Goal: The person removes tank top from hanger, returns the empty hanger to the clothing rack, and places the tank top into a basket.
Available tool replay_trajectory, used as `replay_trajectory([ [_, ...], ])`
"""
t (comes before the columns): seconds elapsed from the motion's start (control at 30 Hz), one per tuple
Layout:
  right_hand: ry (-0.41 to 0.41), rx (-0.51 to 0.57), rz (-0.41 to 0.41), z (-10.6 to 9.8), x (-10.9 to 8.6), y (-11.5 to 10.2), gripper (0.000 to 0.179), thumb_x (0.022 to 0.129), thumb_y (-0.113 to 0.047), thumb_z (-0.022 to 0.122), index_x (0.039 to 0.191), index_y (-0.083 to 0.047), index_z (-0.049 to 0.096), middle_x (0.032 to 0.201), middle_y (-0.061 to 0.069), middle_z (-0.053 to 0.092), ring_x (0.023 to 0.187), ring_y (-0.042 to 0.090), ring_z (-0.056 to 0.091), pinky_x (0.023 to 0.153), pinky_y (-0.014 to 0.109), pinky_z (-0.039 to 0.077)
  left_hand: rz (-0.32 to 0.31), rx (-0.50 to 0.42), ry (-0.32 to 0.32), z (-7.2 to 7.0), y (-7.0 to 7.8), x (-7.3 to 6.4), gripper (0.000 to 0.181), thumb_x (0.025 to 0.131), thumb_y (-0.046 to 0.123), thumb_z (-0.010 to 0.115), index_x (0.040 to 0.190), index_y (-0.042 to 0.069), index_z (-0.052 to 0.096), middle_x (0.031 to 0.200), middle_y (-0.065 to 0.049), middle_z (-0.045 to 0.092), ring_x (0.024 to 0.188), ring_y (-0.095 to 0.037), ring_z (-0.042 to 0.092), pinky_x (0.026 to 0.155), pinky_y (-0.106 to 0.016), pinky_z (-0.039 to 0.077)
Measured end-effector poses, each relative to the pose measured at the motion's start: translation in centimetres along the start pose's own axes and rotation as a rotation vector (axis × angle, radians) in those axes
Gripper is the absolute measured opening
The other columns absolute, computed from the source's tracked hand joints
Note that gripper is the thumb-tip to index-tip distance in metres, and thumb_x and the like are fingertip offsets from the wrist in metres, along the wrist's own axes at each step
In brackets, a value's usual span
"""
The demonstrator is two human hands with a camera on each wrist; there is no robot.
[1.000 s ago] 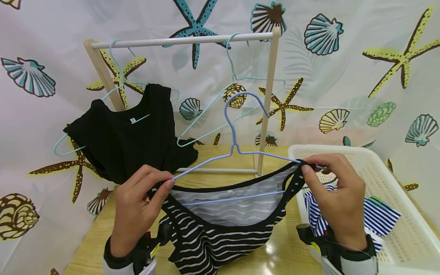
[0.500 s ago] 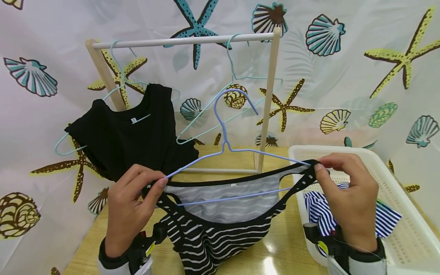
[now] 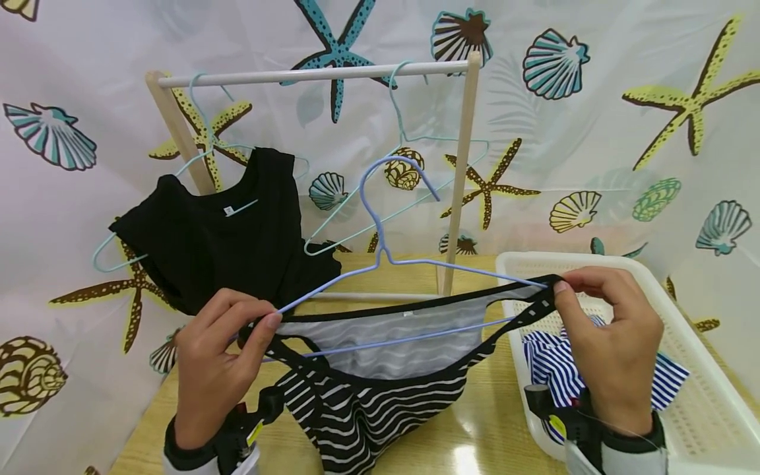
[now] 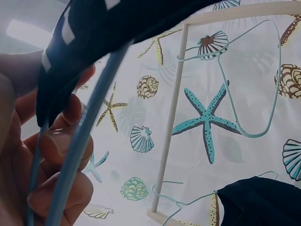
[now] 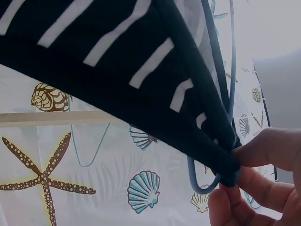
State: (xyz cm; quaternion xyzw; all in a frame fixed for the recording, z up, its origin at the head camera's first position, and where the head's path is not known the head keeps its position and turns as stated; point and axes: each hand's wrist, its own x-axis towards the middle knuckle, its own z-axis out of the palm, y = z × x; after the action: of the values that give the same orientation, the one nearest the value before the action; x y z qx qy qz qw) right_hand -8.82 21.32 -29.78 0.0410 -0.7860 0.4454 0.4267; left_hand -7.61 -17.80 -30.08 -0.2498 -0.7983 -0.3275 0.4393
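Observation:
A black-and-white striped tank top (image 3: 392,409) hangs stretched over a blue-violet hanger (image 3: 380,227), whose hook points up. My left hand (image 3: 222,363) pinches the left shoulder strap together with the hanger's arm. In the left wrist view the black strap (image 4: 94,42) crosses above the curled fingers (image 4: 61,193). On the other side my right hand (image 3: 614,343) pinches the right strap near the hanger's end. The right wrist view shows that strap (image 5: 228,165) between thumb and fingers, with the hanger's rounded tip (image 5: 202,188) sticking out beside it.
Behind stands a small clothes rack (image 3: 320,74) with a black top (image 3: 231,244) on a mint hanger and a bare mint hanger (image 3: 398,135). At right, a white plastic basket (image 3: 706,369) holds blue-and-white striped cloth (image 3: 552,359). Everything rests on a wooden table (image 3: 493,422).
My hands have spread farther apart, drawing the straps outward along the hanger. The hanger's hook has shifted left, and the right strap is stretched farther to the right.

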Motion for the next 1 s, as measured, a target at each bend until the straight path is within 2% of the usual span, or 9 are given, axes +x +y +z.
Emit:
replay_trajectory([
  [0.13,0.032,-0.003,0.015,0.2,-0.1,-0.1,0.009,0.081,-0.004,0.072,0.089,0.0,0.073,0.087,-0.003,0.064,0.088,0.004,0.056,0.08,0.018,0.039,0.002,-0.022,0.025,-0.5,-0.3,-0.3,0.032,0.095,0.032,0.062,0.084,0.004,0.072,0.081,-0.005,0.061,0.065,-0.005,0.045,0.054,-0.018,0.037],
  [0.33,0.035,-0.018,0.03,0.2,-0.1,0.1,0.008,0.08,-0.004,0.074,0.087,0.0,0.073,0.087,-0.007,0.065,0.094,0.004,0.057,0.084,0.018,0.038,0.026,-0.071,0.122,-0.8,-0.5,-0.5,0.031,0.092,0.028,0.067,0.081,-0.001,0.073,0.076,-0.011,0.061,0.063,-0.004,0.043,0.053,-0.015,0.034],
  [0.47,0.033,-0.026,0.04,0.1,-0.1,0.3,0.007,0.079,-0.003,0.074,0.085,-0.001,0.073,0.086,-0.01,0.065,0.094,0.003,0.057,0.084,0.017,0.038,0.017,-0.106,0.16,-0.9,-0.6,-0.3,0.029,0.09,0.022,0.07,0.08,-0.005,0.073,0.076,-0.014,0.062,0.064,-0.004,0.046,0.054,-0.014,0.034],
  [0.67,-0.042,-0.051,0.051,0.7,-0.2,0.5,0.006,0.08,-0.003,0.074,0.085,-0.003,0.071,0.088,-0.014,0.062,0.089,0.002,0.056,0.081,0.017,0.036,-0.052,-0.161,0.215,-1.4,-0.7,-0.4,0.009,0.084,0.001,0.073,0.082,-0.008,0.073,0.078,-0.015,0.064,0.065,-0.003,0.049,0.054,-0.013,0.033],
  [0.73,-0.072,-0.08,0.053,0.9,-0.3,0.6,0.007,0.081,-0.005,0.074,0.086,-0.003,0.071,0.089,-0.011,0.063,0.088,0.001,0.054,0.08,0.017,0.036,-0.071,-0.161,0.22,-1.4,-0.8,-0.5,0.004,0.081,-0.005,0.073,0.083,-0.008,0.074,0.079,-0.015,0.065,0.065,-0.003,0.049,0.054,-0.013,0.033],
  [0.8,-0.1,-0.109,0.049,1.0,-0.5,0.6,0.007,0.082,-0.006,0.074,0.088,-0.004,0.072,0.091,-0.008,0.063,0.087,0.0,0.053,0.078,0.016,0.036,-0.093,-0.152,0.22,-1.2,-1.0,-0.5,0.005,0.079,-0.008,0.072,0.084,-0.007,0.074,0.079,-0.014,0.064,0.066,-0.004,0.05,0.055,-0.014,0.035],
  [1.0,-0.159,-0.123,-0.069,1.3,-0.6,0.3,0.008,0.08,-0.003,0.075,0.087,-0.005,0.072,0.089,-0.003,0.064,0.086,-0.007,0.052,0.08,0.012,0.036,-0.132,-0.117,0.21,-0.5,-1.2,-0.3,0.007,0.08,-0.006,0.073,0.087,-0.004,0.073,0.079,-0.012,0.063,0.068,-0.007,0.049,0.058,-0.016,0.039],
])
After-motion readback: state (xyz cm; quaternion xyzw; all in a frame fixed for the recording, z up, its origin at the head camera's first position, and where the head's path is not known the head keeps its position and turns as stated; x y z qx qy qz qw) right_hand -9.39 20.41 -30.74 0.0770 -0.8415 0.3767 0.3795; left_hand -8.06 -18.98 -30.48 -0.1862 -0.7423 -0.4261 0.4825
